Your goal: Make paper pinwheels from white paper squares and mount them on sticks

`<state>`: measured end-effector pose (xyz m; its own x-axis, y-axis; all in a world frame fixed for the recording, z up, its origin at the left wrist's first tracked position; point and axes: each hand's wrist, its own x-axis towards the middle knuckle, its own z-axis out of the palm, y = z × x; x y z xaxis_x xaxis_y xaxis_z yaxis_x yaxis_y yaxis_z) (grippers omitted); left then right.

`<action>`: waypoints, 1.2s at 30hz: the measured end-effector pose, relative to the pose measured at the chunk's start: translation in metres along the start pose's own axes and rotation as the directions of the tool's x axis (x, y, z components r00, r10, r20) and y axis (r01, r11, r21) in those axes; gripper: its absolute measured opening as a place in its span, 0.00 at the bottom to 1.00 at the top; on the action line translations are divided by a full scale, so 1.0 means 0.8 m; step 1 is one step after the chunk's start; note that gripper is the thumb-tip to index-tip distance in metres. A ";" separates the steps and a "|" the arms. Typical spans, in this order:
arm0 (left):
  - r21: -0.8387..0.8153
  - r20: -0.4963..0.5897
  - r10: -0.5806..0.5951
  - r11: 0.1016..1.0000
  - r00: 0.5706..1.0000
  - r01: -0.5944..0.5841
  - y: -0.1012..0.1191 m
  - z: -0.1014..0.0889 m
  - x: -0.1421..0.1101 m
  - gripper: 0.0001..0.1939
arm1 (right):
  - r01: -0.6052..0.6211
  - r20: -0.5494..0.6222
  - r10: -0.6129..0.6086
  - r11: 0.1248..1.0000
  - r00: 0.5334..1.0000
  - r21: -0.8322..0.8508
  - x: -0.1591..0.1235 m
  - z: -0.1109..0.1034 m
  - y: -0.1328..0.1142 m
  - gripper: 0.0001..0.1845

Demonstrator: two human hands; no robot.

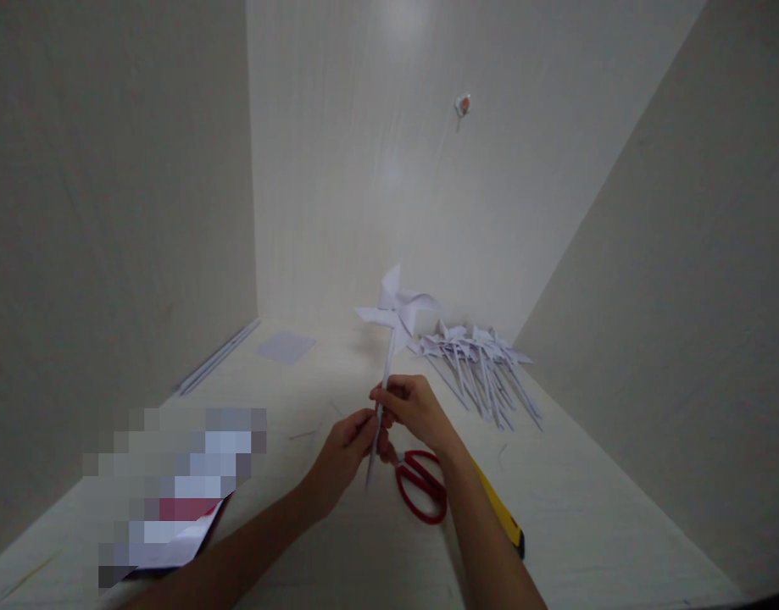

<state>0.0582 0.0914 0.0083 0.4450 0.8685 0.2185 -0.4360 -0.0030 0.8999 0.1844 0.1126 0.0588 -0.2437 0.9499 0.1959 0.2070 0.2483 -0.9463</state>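
Note:
A white paper pinwheel (397,310) stands nearly upright in front of me, its curled blades at the top of a thin rolled-paper stick. Fingers of my left hand (344,453) are closed round the lower part of the stick. Just above, my right hand (418,405) pinches the same stick between thumb and fingers. Red-handled scissors (422,487) lie on the table below my hands; their blades are mostly hidden. Partly behind my right forearm is a yellow tool with a black end (500,508), perhaps a utility knife.
Several finished paper pinwheels (481,356) lie piled at the back right. Rolled paper sticks (217,357) rest along the left wall, beside a square paper sheet (287,346). A blurred-out device with a screen (179,542) is at the front left. Walls enclose the table on three sides.

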 end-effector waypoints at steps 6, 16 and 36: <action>0.057 0.018 -0.003 0.998 1.000 0.002 0.002 0.000 -0.001 0.16 | 0.014 0.017 -0.014 1.000 1.000 0.013 0.000 0.003 0.001 0.11; 0.140 0.025 -0.013 0.990 1.000 0.009 -0.003 0.002 -0.004 0.15 | 0.202 -0.401 -0.164 0.978 0.901 0.055 0.004 -0.019 -0.009 0.13; 0.185 0.059 -0.029 0.983 0.998 0.018 -0.008 0.004 -0.006 0.15 | 0.220 -0.564 -0.129 0.971 0.815 0.096 0.001 -0.034 -0.011 0.16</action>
<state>0.0614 0.0858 0.0031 0.5026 0.8376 0.2138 -0.2757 -0.0791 0.9580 0.2079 0.1163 0.0743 0.3093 0.8498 0.4269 0.0568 0.4316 -0.9003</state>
